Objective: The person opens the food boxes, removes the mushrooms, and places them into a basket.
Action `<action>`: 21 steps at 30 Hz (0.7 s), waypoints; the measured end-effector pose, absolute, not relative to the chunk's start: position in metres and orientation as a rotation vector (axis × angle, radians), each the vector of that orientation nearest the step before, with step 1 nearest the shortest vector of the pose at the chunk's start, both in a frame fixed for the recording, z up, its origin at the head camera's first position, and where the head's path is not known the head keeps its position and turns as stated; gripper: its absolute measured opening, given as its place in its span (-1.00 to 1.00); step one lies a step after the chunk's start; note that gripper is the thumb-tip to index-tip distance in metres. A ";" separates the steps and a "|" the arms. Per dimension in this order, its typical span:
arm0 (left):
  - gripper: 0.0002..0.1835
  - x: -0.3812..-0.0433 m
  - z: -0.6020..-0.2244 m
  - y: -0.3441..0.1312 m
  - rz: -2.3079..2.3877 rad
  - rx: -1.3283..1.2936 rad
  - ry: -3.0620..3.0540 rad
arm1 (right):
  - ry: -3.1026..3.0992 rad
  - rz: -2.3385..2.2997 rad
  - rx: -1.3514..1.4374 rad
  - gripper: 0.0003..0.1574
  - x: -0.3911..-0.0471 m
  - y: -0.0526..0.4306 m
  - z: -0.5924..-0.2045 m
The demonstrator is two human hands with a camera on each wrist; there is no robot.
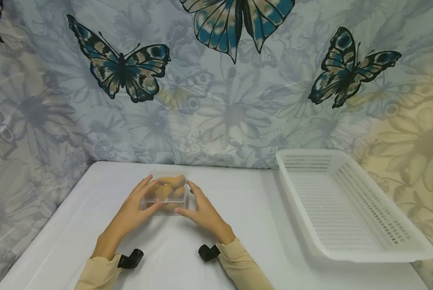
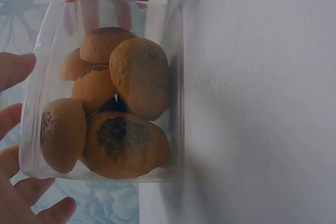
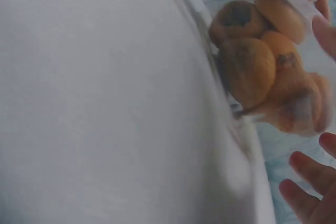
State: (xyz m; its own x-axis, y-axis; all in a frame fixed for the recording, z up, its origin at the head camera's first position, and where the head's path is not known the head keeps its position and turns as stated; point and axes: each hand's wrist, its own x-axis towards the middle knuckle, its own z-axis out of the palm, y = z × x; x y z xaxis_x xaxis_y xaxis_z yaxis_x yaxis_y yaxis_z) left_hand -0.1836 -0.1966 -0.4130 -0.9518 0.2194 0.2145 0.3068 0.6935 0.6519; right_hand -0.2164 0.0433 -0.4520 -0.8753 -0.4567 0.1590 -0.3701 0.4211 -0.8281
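Observation:
A clear plastic box [image 1: 165, 205] stands on the white table, left of the middle. Inside it are several rounded orange-brown food pieces [image 2: 139, 77] with dark patches; their exact kind is unclear. On the box's left side is my left hand [image 1: 131, 207], fingers spread, its thumb at the front rim. My right hand [image 1: 203, 209] is at the right side, with the thumb near the front corner and the forefinger by the far corner. Both hands keep their fingers loosely extended about the box. In the right wrist view, some right fingertips [image 3: 299, 161] are apart from the wall.
A large white perforated plastic basket [image 1: 321, 250] stands on the right of the white table [image 1: 238, 225]. Behind the table hangs a cloth [image 1: 234, 112] printed with flowers and butterflies. Black wrist devices [image 1: 131, 259] stick out from both sleeves.

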 end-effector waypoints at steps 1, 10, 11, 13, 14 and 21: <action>-0.25 -0.184 -0.414 -0.197 -1.103 -0.447 -2.774 | 2.575 -1.461 -0.749 0.19 -0.216 0.042 -0.454; -0.39 -0.193 -0.430 -0.202 -1.222 -0.499 -2.682 | 2.529 -1.590 -0.776 0.08 -0.218 0.036 -0.463; -0.41 -0.194 -0.432 -0.202 -1.246 -0.497 -2.673 | 2.520 -1.610 -0.786 0.07 -0.219 0.036 -0.464; -0.43 -0.195 -0.435 -0.203 -1.280 -0.508 -2.652 | 2.503 -1.639 -0.797 0.06 -0.220 0.036 -0.466; -0.44 -0.195 -0.435 -0.203 -1.294 -0.516 -2.637 | 2.495 -1.650 -0.801 0.05 -0.221 0.035 -0.466; -0.54 -0.194 -0.437 -0.199 -1.368 -0.530 -2.562 | 2.461 -1.703 -0.804 0.02 -0.220 0.036 -0.467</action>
State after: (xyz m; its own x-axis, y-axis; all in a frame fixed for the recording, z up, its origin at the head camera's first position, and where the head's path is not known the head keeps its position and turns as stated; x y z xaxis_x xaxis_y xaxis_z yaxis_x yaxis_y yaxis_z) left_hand -0.1938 -0.1991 -0.4374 -0.9183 0.2213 0.3284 0.3960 0.5104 0.7634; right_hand -0.2202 0.0359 -0.4670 -0.8646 -0.4355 0.2507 -0.3881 0.2620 -0.8836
